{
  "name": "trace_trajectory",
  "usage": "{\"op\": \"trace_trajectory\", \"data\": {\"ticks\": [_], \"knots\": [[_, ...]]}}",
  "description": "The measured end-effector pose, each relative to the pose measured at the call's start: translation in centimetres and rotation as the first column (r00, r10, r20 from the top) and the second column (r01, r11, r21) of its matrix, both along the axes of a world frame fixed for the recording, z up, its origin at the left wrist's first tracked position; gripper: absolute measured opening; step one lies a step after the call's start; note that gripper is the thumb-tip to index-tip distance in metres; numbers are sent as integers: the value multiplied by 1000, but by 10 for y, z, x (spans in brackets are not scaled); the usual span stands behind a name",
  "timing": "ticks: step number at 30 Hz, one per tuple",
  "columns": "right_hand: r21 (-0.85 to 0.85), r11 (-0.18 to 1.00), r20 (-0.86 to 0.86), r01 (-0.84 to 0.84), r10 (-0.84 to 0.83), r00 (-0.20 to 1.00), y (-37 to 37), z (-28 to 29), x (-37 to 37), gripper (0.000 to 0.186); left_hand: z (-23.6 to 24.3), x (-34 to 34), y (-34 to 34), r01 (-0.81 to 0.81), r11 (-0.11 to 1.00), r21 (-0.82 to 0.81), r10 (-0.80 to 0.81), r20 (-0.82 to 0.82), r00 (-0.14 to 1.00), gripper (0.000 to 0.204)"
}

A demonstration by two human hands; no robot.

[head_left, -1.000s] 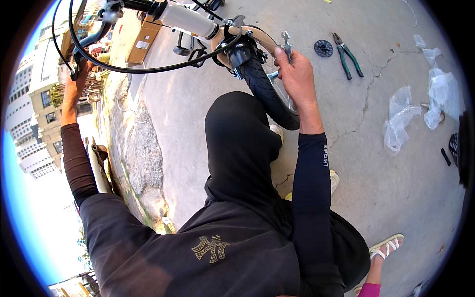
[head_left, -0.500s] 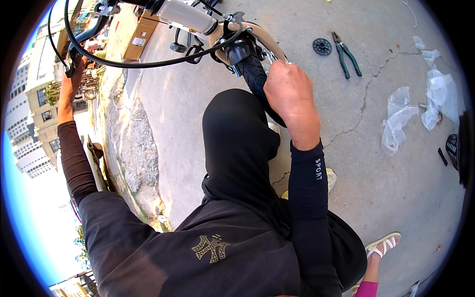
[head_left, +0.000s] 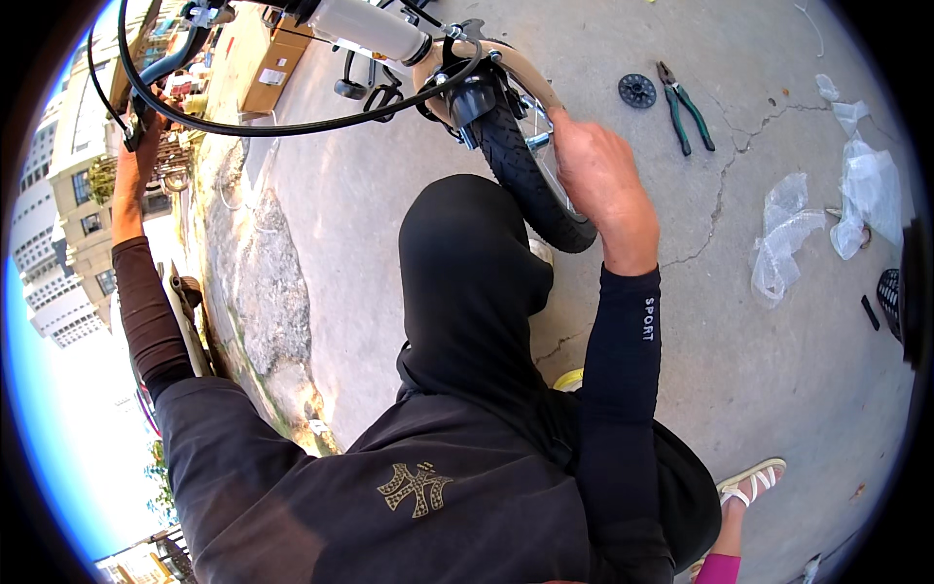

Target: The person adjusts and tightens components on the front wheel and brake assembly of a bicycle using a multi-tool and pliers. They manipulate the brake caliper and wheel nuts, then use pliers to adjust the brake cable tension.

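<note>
In front of me a small bicycle's front wheel, with a black tyre, sits in a beige fork. My right hand is closed at the lower end of the fork leg, on the wheel's right side. Whatever its curled fingers hold is hidden. Shiny metal parts show between hand and tyre. Far to the left, my left hand is wrapped round the end of the handlebar, close to a brake lever. A black cable loops from the bar toward the fork.
Green-handled pliers and a black toothed disc lie on the concrete to the right. Clear plastic wrap lies farther right. A cardboard box stands behind the bicycle. Another person's sandalled foot is at lower right.
My right hand has moved right and slightly down, still closed at the wheel's side. More of the tyre and spokes shows, the wheel having swung right. My left hand stays on the bar.
</note>
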State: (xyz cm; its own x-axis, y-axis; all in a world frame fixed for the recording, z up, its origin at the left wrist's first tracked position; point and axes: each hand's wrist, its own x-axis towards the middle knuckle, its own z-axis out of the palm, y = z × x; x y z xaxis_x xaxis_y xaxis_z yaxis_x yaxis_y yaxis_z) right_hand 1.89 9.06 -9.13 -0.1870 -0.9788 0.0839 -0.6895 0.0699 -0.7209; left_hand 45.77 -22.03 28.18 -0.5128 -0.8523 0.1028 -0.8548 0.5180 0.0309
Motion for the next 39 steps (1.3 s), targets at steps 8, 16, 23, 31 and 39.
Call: {"op": "trace_trajectory", "data": {"ticks": [8,16,23,31,39], "knots": [[-148,957,433,249,-164,886,-15,-54,27,19,-1,3,-5,-13,1000,28,15,-43,999,35],[-103,971,930,217,16,368,-14,-43,17,26,0,13,-15,-29,1000,4,29,-14,999,37],[-109,980,992,164,98,79,-21,-37,25,31,-1,-2,2,39,999,-35,-38,23,999,38],[-146,981,979,124,125,161,-23,-30,17,30,-2,-22,10,118,981,-152,-98,134,986,35],[-225,974,927,35,203,314,-27,-39,9,32,5,-22,-1,59,983,-173,-18,229,973,28]]}}
